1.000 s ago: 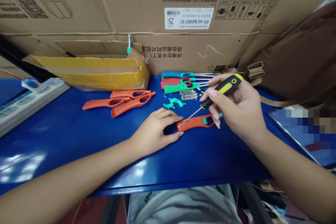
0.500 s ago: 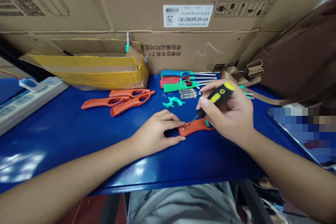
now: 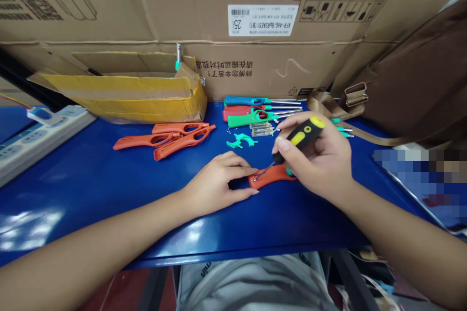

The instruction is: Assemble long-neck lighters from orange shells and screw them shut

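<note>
Lowered since a second ago, my right hand (image 3: pixel 321 155) grips screwdriver (image 3: pixel 299 138) | tip on orange handle (image 3: pixel 272 175) | left hand (image 3: pixel 215 184) pinches its end.

orange shells (image 3: pixel 164 139), yellow-taped box (image 3: pixel 138 97), power strip (image 3: pixel 29 136).

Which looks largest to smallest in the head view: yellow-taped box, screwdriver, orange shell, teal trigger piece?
1. yellow-taped box
2. screwdriver and orange shell: too close to rank, since both are partly hidden by the right hand
3. teal trigger piece, clearly smallest
</note>
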Demonstrator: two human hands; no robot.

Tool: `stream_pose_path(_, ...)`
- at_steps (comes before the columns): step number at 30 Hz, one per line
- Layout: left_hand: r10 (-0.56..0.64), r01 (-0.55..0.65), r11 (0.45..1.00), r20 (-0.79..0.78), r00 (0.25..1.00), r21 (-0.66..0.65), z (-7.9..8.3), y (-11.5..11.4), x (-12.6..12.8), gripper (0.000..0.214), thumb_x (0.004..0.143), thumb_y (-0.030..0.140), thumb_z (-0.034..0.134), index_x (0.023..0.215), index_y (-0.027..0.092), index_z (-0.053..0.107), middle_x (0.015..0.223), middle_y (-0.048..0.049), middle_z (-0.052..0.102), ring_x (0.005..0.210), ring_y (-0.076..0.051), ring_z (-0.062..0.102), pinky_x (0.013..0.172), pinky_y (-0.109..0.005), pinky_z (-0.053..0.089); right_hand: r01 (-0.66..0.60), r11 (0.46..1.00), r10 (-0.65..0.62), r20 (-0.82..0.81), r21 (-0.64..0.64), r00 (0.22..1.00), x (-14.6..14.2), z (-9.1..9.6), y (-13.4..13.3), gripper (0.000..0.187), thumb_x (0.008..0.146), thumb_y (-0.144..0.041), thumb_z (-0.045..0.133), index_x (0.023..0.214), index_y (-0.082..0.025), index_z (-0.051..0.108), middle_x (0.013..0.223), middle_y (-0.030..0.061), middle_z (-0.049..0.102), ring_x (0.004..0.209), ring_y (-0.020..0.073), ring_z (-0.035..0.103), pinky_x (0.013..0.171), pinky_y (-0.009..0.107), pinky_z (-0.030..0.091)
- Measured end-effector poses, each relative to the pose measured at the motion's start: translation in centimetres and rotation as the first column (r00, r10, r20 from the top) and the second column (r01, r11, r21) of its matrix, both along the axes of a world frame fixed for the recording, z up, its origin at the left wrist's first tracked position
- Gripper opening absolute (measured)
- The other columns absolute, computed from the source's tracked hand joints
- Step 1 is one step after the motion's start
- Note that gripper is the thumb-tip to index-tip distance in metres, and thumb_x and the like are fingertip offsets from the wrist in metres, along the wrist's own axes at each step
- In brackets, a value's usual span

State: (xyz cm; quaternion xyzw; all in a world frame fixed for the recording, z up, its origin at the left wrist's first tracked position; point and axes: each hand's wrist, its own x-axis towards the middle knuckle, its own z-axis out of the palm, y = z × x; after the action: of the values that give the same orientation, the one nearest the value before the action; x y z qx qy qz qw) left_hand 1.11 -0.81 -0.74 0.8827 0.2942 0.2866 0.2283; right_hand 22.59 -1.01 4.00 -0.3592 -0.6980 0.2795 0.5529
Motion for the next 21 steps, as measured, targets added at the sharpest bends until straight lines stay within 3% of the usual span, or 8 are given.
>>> stream_pose_path(5, 0.005, -0.005, 1.000, 0.010, 1.000, 0.009, 0.0, 0.0, 0.0, 0.030, 0.087, 0.032, 0.079, 0.113, 0.018, 0.075, 0.105, -0.0063, 0.076, 0.095, -0.020, 0.066, 0.089, -0.036, 0.053, -0.018, 1.000, 0.018, 0.017, 0.013, 1.000, 0.0, -0.2, 0.0, 0.014, 0.090, -0.029, 0.071, 0.100, -0.027, 0.061, 0.082, 0.0000, 0.064, 0.067, 0.0153, 0.065, 0.062, 0.030, 0.058)
stream_pose_path(10, 0.003, -0.003, 1.000, 0.011, 1.000, 0.005, 0.0, 0.0, 0.0, 0.029, 0.087, 0.033, 0.078, 0.112, 0.018, 0.075, 0.105, -0.0066, 0.076, 0.096, -0.021, 0.067, 0.090, -0.036, 0.053, -0.045, 0.997, 0.048, 0.055, -0.059, 0.997, -0.1, -0.7, 0.0, 0.021, 0.090, -0.033, 0.072, 0.106, -0.027, 0.059, 0.080, -0.0008, 0.064, 0.067, 0.0160, 0.065, 0.058, 0.028, 0.056)
stream_pose_path(15, 0.007, -0.007, 1.000, 0.002, 1.000, -0.010, 0.0, 0.0, 0.0, 0.029, 0.088, 0.033, 0.077, 0.115, 0.020, 0.075, 0.106, -0.0066, 0.076, 0.098, -0.021, 0.067, 0.092, -0.038, 0.053, -0.030, 0.998, 0.027, 0.049, 0.055, 0.998, 0.1, -1.3, 0.1, 0.051, 0.087, -0.026, 0.074, 0.132, -0.034, 0.051, 0.109, 0.0057, 0.066, 0.079, 0.0191, 0.069, 0.060, 0.031, 0.059)
stream_pose_path(21, 0.006, -0.006, 1.000, 0.006, 1.000, 0.002, 0.0, 0.0, 0.0, 0.029, 0.087, 0.033, 0.078, 0.113, 0.019, 0.075, 0.105, -0.0064, 0.075, 0.096, -0.021, 0.067, 0.090, -0.037, 0.053, -0.182, 0.983, 0.181, 0.130, -0.006, 0.975, 1.1, -0.6, -0.2, 0.049, 0.096, -0.034, 0.062, 0.142, -0.035, 0.045, 0.121, 0.0077, 0.068, 0.094, 0.0234, 0.072, 0.063, 0.032, 0.062)
